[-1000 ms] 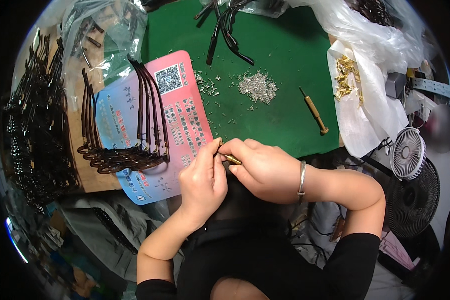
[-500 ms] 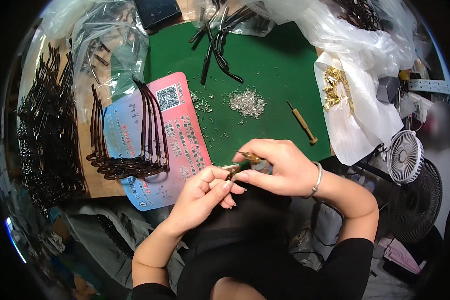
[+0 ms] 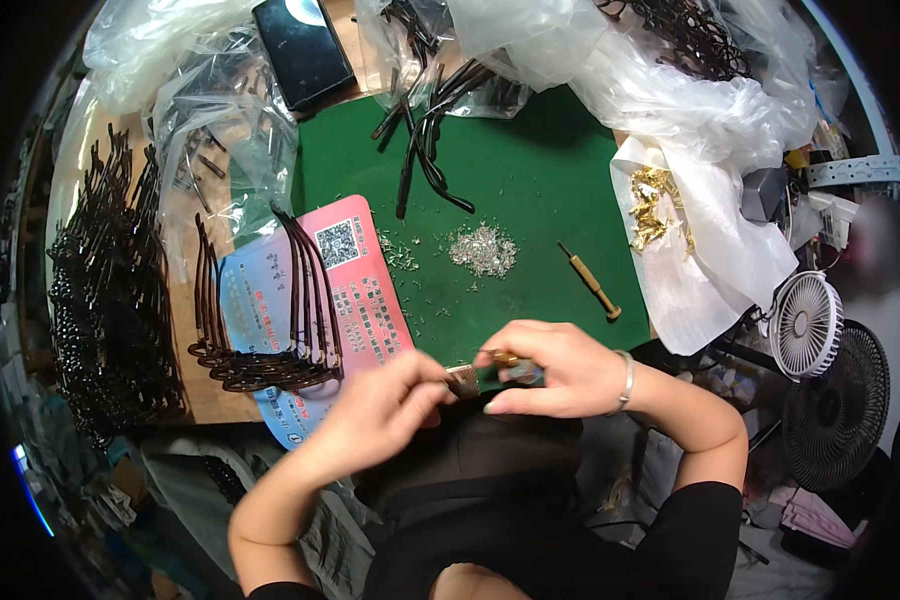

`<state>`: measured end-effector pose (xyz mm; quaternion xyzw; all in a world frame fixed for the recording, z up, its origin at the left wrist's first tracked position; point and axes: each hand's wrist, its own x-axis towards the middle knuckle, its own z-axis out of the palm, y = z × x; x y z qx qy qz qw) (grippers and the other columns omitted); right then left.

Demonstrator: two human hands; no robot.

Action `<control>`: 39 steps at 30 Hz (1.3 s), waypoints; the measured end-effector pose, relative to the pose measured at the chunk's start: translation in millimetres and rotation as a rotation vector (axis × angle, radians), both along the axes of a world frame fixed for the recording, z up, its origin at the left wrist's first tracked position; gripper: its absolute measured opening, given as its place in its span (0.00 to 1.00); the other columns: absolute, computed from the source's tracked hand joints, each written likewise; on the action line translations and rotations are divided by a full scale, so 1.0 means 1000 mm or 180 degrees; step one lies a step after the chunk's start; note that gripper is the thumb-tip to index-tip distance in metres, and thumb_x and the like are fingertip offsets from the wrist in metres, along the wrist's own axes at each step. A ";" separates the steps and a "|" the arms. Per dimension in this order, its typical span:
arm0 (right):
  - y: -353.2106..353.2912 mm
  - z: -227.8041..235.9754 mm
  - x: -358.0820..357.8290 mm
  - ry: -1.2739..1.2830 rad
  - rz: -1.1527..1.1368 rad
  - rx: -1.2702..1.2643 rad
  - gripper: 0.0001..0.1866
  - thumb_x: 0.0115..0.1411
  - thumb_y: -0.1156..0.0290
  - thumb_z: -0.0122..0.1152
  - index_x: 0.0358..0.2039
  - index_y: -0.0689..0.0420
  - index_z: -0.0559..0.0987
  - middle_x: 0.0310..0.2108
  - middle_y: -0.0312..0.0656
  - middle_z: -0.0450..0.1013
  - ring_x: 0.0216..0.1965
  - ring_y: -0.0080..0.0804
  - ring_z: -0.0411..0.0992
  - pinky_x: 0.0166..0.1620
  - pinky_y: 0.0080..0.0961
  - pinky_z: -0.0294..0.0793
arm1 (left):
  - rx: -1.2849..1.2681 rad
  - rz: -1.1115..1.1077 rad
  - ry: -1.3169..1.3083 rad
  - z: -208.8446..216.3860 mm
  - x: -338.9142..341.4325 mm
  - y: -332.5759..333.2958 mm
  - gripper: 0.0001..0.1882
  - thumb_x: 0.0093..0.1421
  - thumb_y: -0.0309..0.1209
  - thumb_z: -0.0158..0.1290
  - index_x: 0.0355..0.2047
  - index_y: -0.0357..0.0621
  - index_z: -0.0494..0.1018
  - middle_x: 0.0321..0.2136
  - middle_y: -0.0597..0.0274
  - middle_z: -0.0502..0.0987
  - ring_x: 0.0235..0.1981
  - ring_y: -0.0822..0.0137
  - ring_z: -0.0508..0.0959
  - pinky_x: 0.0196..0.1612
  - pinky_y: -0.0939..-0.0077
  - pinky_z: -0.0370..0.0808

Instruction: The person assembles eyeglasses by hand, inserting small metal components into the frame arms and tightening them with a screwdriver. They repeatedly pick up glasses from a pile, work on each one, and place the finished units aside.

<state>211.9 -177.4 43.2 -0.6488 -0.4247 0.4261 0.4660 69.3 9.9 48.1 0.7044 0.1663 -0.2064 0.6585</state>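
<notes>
My left hand [image 3: 390,408] is slightly blurred, its fingers curled together near the mat's front edge; whatever they hold is hidden. Close to those fingertips is a small tan block with a patterned top [image 3: 462,381]. A little to the right, my right hand [image 3: 565,375] is closed around a small screwdriver [image 3: 510,364] with an amber-brown handle. A gap separates the two hands. Beyond them lies a pile of tiny silver screws [image 3: 483,250] on the green mat [image 3: 530,180]. A second, brass-handled screwdriver [image 3: 595,288] rests on the mat farther right.
Dark eyeglass frames [image 3: 270,365] stand on a pink-and-blue card [image 3: 355,290], with a dense stack of frames [image 3: 120,320] at far left. Dark temple arms [image 3: 428,150], a black box [image 3: 303,50] and plastic bags sit behind. Gold parts [image 3: 655,210] lie on white paper, near a white fan [image 3: 808,325].
The view has shifted, so the table appears lower. My left hand has drawn leftward from the right, and the gap between them has widened. The screwdriver stays in my right hand.
</notes>
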 end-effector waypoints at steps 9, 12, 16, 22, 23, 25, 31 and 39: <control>-0.028 -0.018 0.001 -0.0682 -0.0271 -0.0558 0.14 0.55 0.63 0.59 0.35 0.60 0.72 0.32 0.44 0.72 0.30 0.37 0.74 0.33 0.28 0.73 | 0.3353 0.0059 -0.0679 -0.036 0.145 0.059 0.14 0.53 0.35 0.54 0.28 0.34 0.69 0.27 0.46 0.74 0.32 0.50 0.75 0.37 0.62 0.71; -0.030 -0.015 0.005 -0.0716 -0.0282 -0.0606 0.13 0.55 0.65 0.60 0.35 0.60 0.73 0.32 0.44 0.72 0.31 0.36 0.74 0.35 0.28 0.74 | 0.2957 0.0199 -0.0712 -0.020 0.138 0.074 0.13 0.53 0.32 0.55 0.26 0.33 0.67 0.22 0.56 0.72 0.25 0.66 0.74 0.31 0.72 0.70; -0.047 -0.002 0.019 -0.1005 -0.0240 -0.0636 0.09 0.54 0.68 0.60 0.30 0.61 0.74 0.27 0.42 0.71 0.31 0.35 0.73 0.35 0.28 0.73 | 0.1487 0.0733 -0.1085 0.039 0.097 0.058 0.09 0.55 0.27 0.53 0.32 0.35 0.67 0.17 0.67 0.68 0.21 0.77 0.70 0.26 0.83 0.66; -0.066 -0.008 0.107 -0.4079 -0.1083 -0.1650 0.06 0.52 0.73 0.54 0.31 0.59 0.69 0.31 0.50 0.68 0.27 0.49 0.73 0.29 0.39 0.75 | -0.0140 0.0946 -0.0897 0.058 0.018 0.018 0.07 0.57 0.24 0.53 0.35 0.35 0.70 0.25 0.65 0.74 0.24 0.79 0.71 0.29 0.86 0.69; -0.059 -0.016 0.116 -0.4244 -0.0931 -0.2098 0.06 0.52 0.73 0.53 0.31 0.59 0.70 0.32 0.50 0.68 0.26 0.47 0.74 0.27 0.38 0.76 | -0.0270 0.1145 -0.1052 0.056 0.010 0.011 0.09 0.56 0.25 0.55 0.36 0.34 0.70 0.26 0.63 0.75 0.24 0.79 0.72 0.29 0.86 0.68; -0.053 -0.026 0.120 -0.4415 -0.1020 -0.2121 0.06 0.52 0.73 0.53 0.31 0.59 0.71 0.32 0.50 0.69 0.25 0.46 0.74 0.26 0.38 0.76 | -0.0931 0.1392 -0.1299 0.049 -0.012 0.007 0.14 0.53 0.26 0.59 0.38 0.33 0.69 0.28 0.60 0.76 0.24 0.79 0.72 0.29 0.87 0.68; -0.063 -0.005 0.128 -0.3546 -0.1669 -0.1479 0.07 0.51 0.70 0.56 0.28 0.60 0.73 0.28 0.49 0.71 0.29 0.49 0.71 0.35 0.37 0.70 | -0.0372 0.1706 -0.1645 0.020 -0.025 0.001 0.11 0.54 0.20 0.57 0.38 0.36 0.72 0.29 0.63 0.73 0.22 0.80 0.66 0.29 0.88 0.65; -0.035 0.054 0.051 -0.0911 -0.0525 -0.0702 0.09 0.52 0.68 0.60 0.29 0.61 0.77 0.25 0.41 0.75 0.28 0.26 0.73 0.31 0.24 0.71 | -0.1075 0.1495 -0.1117 0.002 -0.035 -0.008 0.05 0.61 0.24 0.49 0.35 0.35 0.66 0.30 0.56 0.74 0.27 0.70 0.77 0.33 0.75 0.77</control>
